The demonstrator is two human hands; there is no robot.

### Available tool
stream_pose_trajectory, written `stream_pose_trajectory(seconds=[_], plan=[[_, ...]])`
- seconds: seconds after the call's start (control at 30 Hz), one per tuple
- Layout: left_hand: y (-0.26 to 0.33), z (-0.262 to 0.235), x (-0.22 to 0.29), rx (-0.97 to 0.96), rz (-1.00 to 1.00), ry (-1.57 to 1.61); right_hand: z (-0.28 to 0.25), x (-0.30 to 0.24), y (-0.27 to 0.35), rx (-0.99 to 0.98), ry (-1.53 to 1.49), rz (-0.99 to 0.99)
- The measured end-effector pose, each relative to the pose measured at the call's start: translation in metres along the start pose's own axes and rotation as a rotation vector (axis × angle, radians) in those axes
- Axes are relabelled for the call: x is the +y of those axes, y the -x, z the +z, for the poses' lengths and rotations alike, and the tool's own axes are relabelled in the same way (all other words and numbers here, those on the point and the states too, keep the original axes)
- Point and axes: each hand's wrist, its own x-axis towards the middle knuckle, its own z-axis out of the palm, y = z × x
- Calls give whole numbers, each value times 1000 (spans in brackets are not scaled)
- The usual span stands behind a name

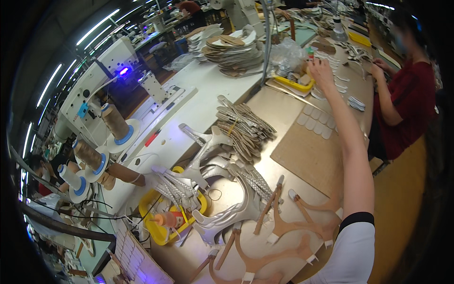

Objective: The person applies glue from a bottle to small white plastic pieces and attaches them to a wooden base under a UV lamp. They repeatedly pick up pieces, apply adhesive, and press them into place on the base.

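The long table (283, 106) is the biggest thing here. It runs far away up the room. On its left side stands a big white sewing machine (101, 75) with a small blue light. Three thread spools (92, 156) stand next to it.

A flat brown board (307, 151) lies on the table, under the arm. A few pale pads (318, 120) lie on its far end.

Far back sits a tall stack of tan shapes (234, 52). Closer in, a bundle of thin strips (243, 125) is tied with a band. Silver straps (222, 189) are piled up near the front. Tan straps (283, 236) with white tips lie right at the front edge. A yellow tray (153, 222) sits under some silver straps. An orange bottle (166, 219) lies on it.

The right hand (321, 71) reaches far out over the table. It is just beside a small yellow bin (295, 83) and a row of little white pieces (333, 64). The fingers bend down toward the pieces. I cannot tell if they hold one.

The left hand is not in the picture.

A person in a red shirt (409, 104) sits on the right side of the table.
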Motion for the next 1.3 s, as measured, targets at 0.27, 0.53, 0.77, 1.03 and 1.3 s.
stream_pose_trajectory(seconds=[0.27,0.53,0.77,1.03,1.3], plan=[[-23,9,-2,10,-47,-15,64,-8,-11,-78,1,47],[-38,11,1,-16,-92,-36,89,-4,-33,-236,128,-109],[-45,12,-3,1,-85,-34,80,-10,-22,-189,140,-21],[53,8,-23,68,-93,-18,24,-55,11,-58,-500,11],[105,-21,-16,-77,-153,79,-137,-92,56,220,-982,-304]])
